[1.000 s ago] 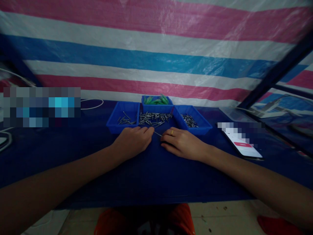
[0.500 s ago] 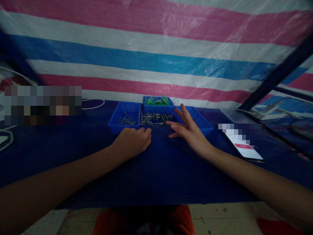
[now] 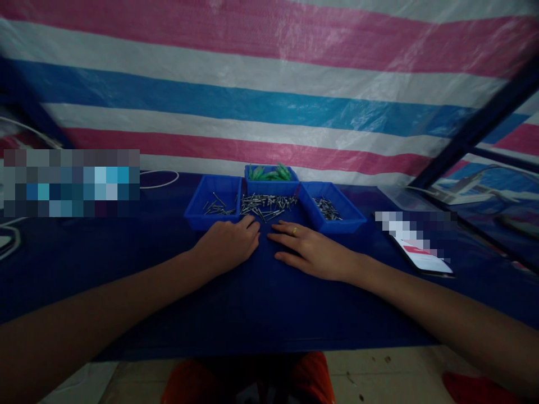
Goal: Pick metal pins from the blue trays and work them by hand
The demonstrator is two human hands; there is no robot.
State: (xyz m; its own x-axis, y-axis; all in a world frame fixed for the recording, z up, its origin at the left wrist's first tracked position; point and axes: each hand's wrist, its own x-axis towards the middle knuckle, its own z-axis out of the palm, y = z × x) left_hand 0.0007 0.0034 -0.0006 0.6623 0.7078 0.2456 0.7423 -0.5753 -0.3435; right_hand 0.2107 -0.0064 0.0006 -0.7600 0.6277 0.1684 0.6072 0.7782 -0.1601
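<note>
My left hand [image 3: 227,247] rests on the blue table just in front of the left blue bin [image 3: 192,206], its fingers curled inward. Whatever those fingers hold, if anything, is hidden. Flat on the tabletop to its right lies my right hand [image 3: 309,247], fingers spread and nothing visible in them, a ring on one finger. Ahead of both hands is a loose pile of thin metal screws or nails [image 3: 269,205]. The left bin contains a few similar long pieces [image 3: 217,207], and the right blue bin [image 3: 347,217] has many shorter metal pieces [image 3: 326,207].
Behind the pile stands a blue bin [image 3: 272,187] with green plastic pieces [image 3: 272,173]. A phone [image 3: 425,258] lies at the right, and a white cable [image 3: 162,179] at the back left. A striped plastic sheet [image 3: 269,106] hangs behind the table [image 3: 269,308].
A thin metal piece between my hands has gone from sight. My right hand lifted towards the right bin, fingers spread, then came back down beside my left hand, which barely moved.
</note>
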